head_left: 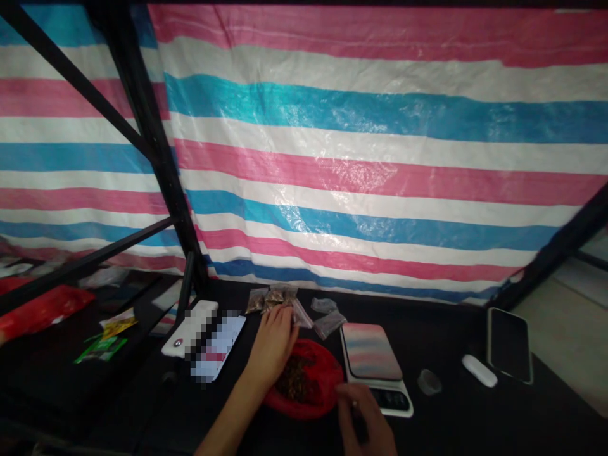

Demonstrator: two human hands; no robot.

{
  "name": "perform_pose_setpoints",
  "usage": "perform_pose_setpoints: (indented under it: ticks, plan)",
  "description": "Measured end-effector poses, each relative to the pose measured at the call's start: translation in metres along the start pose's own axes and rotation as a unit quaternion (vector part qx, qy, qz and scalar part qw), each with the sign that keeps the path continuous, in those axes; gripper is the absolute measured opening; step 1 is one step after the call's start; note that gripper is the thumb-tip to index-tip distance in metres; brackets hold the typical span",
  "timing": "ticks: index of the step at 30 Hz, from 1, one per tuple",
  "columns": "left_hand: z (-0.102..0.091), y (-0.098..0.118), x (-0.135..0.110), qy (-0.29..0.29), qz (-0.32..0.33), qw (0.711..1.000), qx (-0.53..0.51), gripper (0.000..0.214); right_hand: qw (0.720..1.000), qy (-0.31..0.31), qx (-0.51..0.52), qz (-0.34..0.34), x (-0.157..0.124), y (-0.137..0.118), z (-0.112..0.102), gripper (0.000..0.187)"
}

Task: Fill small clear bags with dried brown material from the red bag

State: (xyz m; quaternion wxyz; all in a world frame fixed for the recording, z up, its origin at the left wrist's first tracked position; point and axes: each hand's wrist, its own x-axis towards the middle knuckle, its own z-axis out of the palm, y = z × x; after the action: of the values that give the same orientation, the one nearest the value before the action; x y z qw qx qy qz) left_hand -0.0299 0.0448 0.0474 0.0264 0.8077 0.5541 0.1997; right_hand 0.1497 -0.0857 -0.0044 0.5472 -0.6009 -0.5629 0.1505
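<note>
My left hand (275, 345) reaches over the far edge of a red plastic bag (327, 380). Its fingers are stretched forward and touch small clear bags of brown dried bits (273, 296). Whether its fingertips pinch one is hidden. Inside the open red bag lies a heap of brown, dried plant-like pieces (297, 383). At the bag's right side my right hand (365, 418) has thumb and fingers curled together, with a tiny pale spot between them that I cannot make out. A white digital scale (373, 351) stands just beyond this hand, nothing on its multicoloured plate.
Flat clear zip bags (329, 324) lie behind the red bag. Left are a white device (202, 315) and a phone with a lit screen (221, 348). Right are a small clear cup (429, 382), a white case (479, 370) and a dark phone (509, 345). Black posts (161, 158) frame a striped sheet.
</note>
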Motion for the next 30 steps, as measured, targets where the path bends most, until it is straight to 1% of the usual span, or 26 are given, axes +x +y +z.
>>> perform_pose_setpoints:
  ticks: [1, 2, 4, 6, 9, 11, 12, 14, 15, 18, 21, 23, 24, 25, 26, 27, 28, 30]
  plan:
    - [-0.003, -0.001, -0.015, 0.007, 0.041, 0.999, -0.014, 0.028, 0.999, -0.036, 0.006, 0.006, 0.007, -0.006, 0.003, 0.029]
    - [-0.005, -0.002, -0.031, 0.011, 0.056, 0.998, -0.022, 0.029, 0.999, -0.047, 0.011, 0.019, 0.014, -0.013, 0.007, 0.032]
    - [-0.007, -0.005, -0.059, 0.019, 0.059, 0.998, -0.031, 0.034, 0.995, -0.073, 0.038, 0.047, 0.025, -0.026, 0.017, 0.036]
    - [-0.007, -0.008, -0.082, 0.020, 0.068, 0.997, -0.036, 0.040, 0.986, -0.130, 0.082, 0.069, 0.031, -0.036, 0.027, 0.035]
    - [-0.010, -0.012, -0.103, 0.020, 0.069, 0.997, -0.037, 0.048, 0.959, -0.231, 0.135, 0.089, 0.029, -0.043, 0.039, 0.032]
    - [-0.012, -0.014, -0.109, 0.018, 0.054, 0.998, -0.036, 0.052, 0.940, -0.278, 0.164, 0.107, 0.024, -0.043, 0.043, 0.032]
    - [-0.013, -0.014, -0.111, 0.016, 0.047, 0.998, -0.035, 0.053, 0.932, -0.291, 0.178, 0.119, 0.021, -0.042, 0.044, 0.033]
    - [-0.015, -0.013, -0.111, 0.013, 0.041, 0.999, -0.031, 0.054, 0.923, -0.304, 0.195, 0.135, 0.017, -0.040, 0.045, 0.032]
    - [-0.015, -0.012, -0.110, 0.013, 0.041, 0.999, -0.030, 0.055, 0.922, -0.305, 0.195, 0.136, 0.016, -0.040, 0.044, 0.032]
    - [-0.014, -0.008, -0.109, 0.018, 0.045, 0.998, -0.037, 0.059, 0.931, -0.291, 0.177, 0.131, 0.016, -0.041, 0.041, 0.030]
    - [-0.014, -0.001, -0.111, 0.038, 0.049, 0.995, -0.080, 0.060, 0.937, -0.274, 0.173, 0.134, 0.018, -0.044, 0.038, 0.027]
    - [-0.016, 0.006, -0.115, 0.061, 0.022, 0.989, -0.131, 0.059, 0.940, -0.260, 0.177, 0.131, 0.018, -0.044, 0.037, 0.025]
    - [-0.018, 0.010, -0.117, 0.072, -0.006, 0.984, -0.163, 0.055, 0.942, -0.255, 0.175, 0.127, 0.018, -0.045, 0.037, 0.024]
    - [-0.019, 0.015, -0.119, 0.076, -0.040, 0.976, -0.201, 0.047, 0.945, -0.252, 0.171, 0.122, 0.017, -0.045, 0.036, 0.023]
    - [-0.021, 0.021, -0.121, 0.069, -0.074, 0.964, -0.244, 0.035, 0.947, -0.252, 0.163, 0.116, 0.016, -0.045, 0.036, 0.022]
    - [-0.022, 0.026, -0.122, 0.050, -0.104, 0.950, -0.291, 0.021, 0.949, -0.254, 0.155, 0.108, 0.014, -0.046, 0.034, 0.021]
    - [-0.023, 0.031, -0.122, 0.019, -0.126, 0.932, -0.339, 0.015, 0.950, -0.256, 0.146, 0.100, 0.012, -0.047, 0.033, 0.020]
    - [-0.024, 0.040, -0.122, -0.038, -0.153, 0.889, -0.429, 0.023, 0.953, -0.258, 0.135, 0.086, 0.008, -0.049, 0.029, 0.019]
